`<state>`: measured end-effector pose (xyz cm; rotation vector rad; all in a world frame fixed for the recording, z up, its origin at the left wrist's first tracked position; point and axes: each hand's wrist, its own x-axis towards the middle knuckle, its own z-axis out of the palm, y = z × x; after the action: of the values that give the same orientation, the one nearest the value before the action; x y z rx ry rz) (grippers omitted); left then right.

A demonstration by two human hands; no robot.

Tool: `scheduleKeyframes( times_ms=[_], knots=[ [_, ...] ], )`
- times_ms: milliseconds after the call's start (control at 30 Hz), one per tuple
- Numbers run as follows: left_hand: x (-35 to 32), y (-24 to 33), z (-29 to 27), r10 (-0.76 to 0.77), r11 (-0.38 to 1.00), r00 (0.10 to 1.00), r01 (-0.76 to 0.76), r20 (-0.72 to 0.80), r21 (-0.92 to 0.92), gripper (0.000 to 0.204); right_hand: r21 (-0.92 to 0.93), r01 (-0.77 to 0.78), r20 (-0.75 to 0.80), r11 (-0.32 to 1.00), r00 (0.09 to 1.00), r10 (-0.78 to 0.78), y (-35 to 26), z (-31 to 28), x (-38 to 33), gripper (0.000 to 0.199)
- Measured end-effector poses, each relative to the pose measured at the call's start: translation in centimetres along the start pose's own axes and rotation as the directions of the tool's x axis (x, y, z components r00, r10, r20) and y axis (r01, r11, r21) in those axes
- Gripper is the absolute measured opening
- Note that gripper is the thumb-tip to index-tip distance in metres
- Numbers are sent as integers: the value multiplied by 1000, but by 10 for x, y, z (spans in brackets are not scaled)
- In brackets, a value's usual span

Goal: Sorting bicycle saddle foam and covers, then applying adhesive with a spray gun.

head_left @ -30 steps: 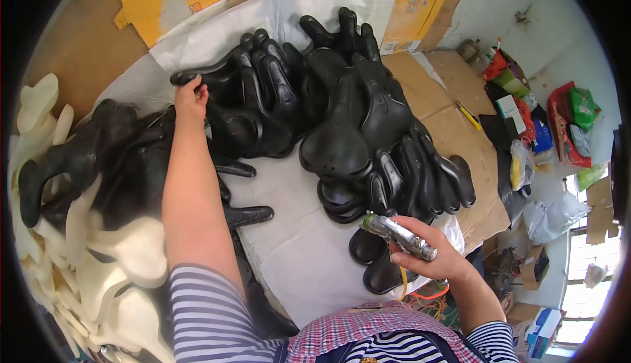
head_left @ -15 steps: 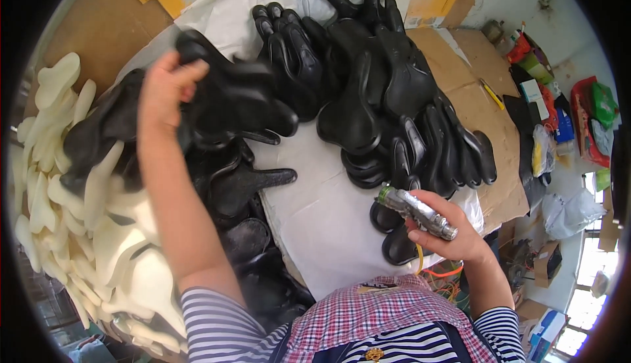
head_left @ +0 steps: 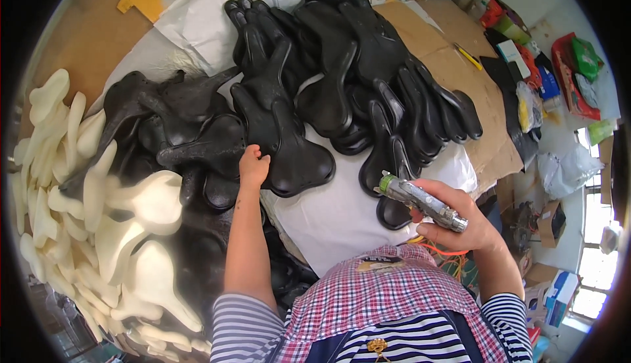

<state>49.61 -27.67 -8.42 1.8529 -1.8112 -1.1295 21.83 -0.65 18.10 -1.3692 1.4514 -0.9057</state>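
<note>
My left hand is closed, its curled fingers at the lower right rim of a black bicycle saddle, which lies on a dark heap with its narrow nose to the left. Just right of the hand, another black saddle lies wide end toward me. In my right hand is a silver cylindrical hand tool with a green collar, aimed up and left. Its tip is clear of the saddles. Many black saddles lie overlapped on the white sheet ahead.
Cream foam saddle shapes are heaped at the left. Brown cardboard lies under the sheet, with a yellow cutter on it. Bags and boxes line the right wall. Orange and yellow hoses run below my right hand.
The saddle that my left hand was swinging now lies near the sheet's left edge. That hand has come down and right to another saddle's rim. My right hand keeps its tool; the view has shifted.
</note>
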Motion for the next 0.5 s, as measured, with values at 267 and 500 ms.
scheduleKeyframes(
  times_ms=[267, 500],
  knots=[
    [-38, 10, 12, -7, 915, 968, 108, 253, -390, 44, 20, -150, 91, 989, 985, 147, 15, -3, -41, 56],
    [-53, -3, 11, -146, 781, 917, 336, 370, -526, 46, 184, -1, -230, 983, 972, 44, -5, -1, -44, 62]
  ],
)
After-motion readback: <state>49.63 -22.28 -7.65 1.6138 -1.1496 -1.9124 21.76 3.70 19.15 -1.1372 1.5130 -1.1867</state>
